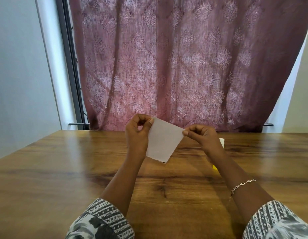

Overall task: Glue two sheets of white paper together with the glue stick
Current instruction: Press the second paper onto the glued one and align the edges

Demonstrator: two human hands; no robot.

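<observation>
A white sheet of paper hangs in the air above the wooden table, its lower edge rough. My left hand pinches its top left corner. My right hand pinches its top right corner. Whether it is one sheet or two stacked I cannot tell. Behind my right wrist a white piece shows on the table, and a small yellow bit peeks out beside my right forearm; both are mostly hidden.
A patterned maroon curtain hangs behind the table's far edge. A dark window frame and pale wall stand at the left. My patterned sleeves are at the bottom of the view.
</observation>
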